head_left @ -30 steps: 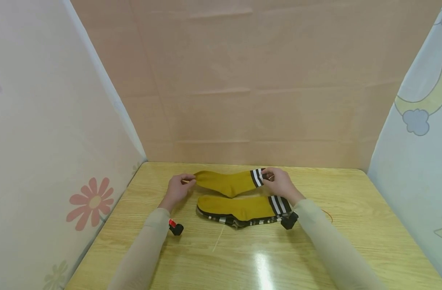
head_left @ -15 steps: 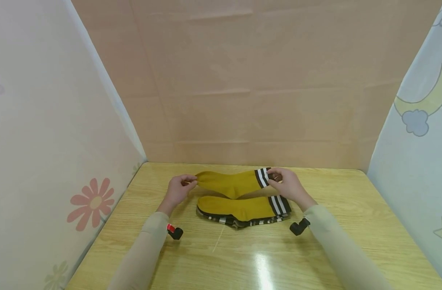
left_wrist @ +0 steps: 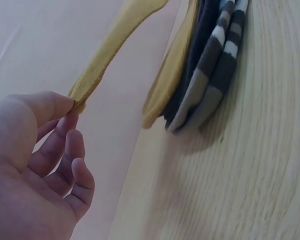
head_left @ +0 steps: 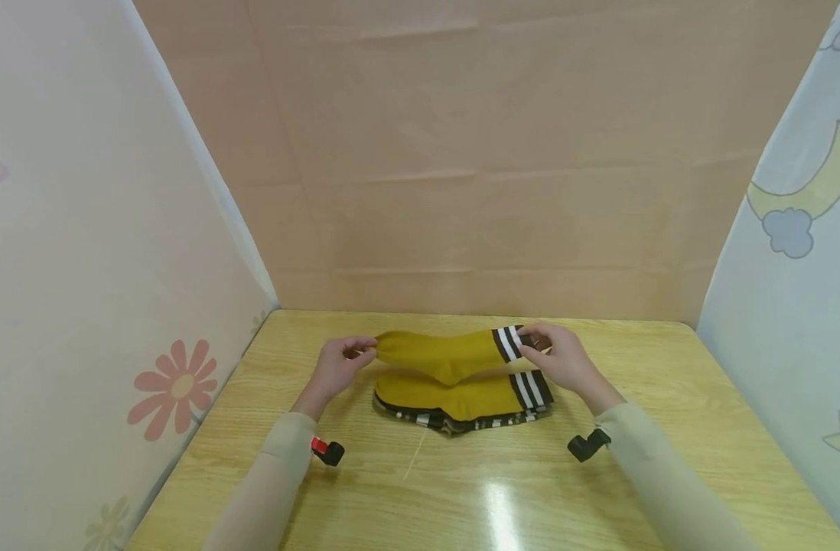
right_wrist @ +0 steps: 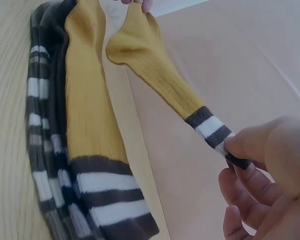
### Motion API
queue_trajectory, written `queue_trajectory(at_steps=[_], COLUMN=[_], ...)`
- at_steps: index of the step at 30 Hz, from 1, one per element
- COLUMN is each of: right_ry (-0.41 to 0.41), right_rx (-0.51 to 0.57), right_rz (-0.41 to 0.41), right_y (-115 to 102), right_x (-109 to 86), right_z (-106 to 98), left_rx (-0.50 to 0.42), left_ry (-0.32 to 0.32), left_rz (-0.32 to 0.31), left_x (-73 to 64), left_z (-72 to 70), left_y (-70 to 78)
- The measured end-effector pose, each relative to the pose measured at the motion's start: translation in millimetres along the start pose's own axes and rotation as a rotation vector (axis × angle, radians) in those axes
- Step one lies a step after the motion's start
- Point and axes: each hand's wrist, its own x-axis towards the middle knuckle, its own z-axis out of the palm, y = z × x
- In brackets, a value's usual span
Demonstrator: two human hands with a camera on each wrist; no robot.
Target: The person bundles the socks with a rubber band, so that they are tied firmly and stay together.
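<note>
A mustard-yellow sock (head_left: 437,353) with a black-and-white striped cuff hangs stretched sideways between both hands, above the table. My left hand (head_left: 336,371) pinches its toe between thumb and index finger, while the other fingers curl loosely. At the cuff, my right hand (head_left: 563,361) pinches the striped end with thumb and fingers. Just below and nearer lies a matching yellow sock (head_left: 447,396), on top of a stack of socks. Beneath it, dark socks and patterned socks (left_wrist: 224,55) with grey, black and white bands show along the edge. The held sock's heel partly overlaps the stack in the head view.
The stack lies on a light wood-grain table (head_left: 365,497). A tan cloth backdrop (head_left: 475,191) rises behind the table's far edge. Printed side panels stand left (head_left: 83,252) and right (head_left: 805,329). A small black camera (head_left: 330,453) hangs at the left wrist.
The held sock has shifted right and slightly nearer, so it now overlaps the stack's far edge. My right hand has moved right; my left hand has barely moved. The stack has stayed put.
</note>
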Motion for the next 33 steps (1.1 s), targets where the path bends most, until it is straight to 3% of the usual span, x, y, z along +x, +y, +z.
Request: queue_trajectory(at_steps=[18,25,33], right_ry=[-0.040,-0.052,-0.100], right_rx=[-0.009,0.027,0.092], right_rz=[0.004,0.018,0.054], right_y=[2.1,-7.0,-8.7], right_x=[-17.2,-25.5,-35.8], right_z=[-12.7,-22.9,-30.0], left_rx=[-0.017,-0.008,-0.040], left_ry=[-0.076,-0.102,-0.176], left_rz=[0.066,0.050,0.021], left_x=[-15.7,-23.3,-32.0], left_z=[-3.3,-6.8,-13.6], left_y=[7.3,17.6,27.4])
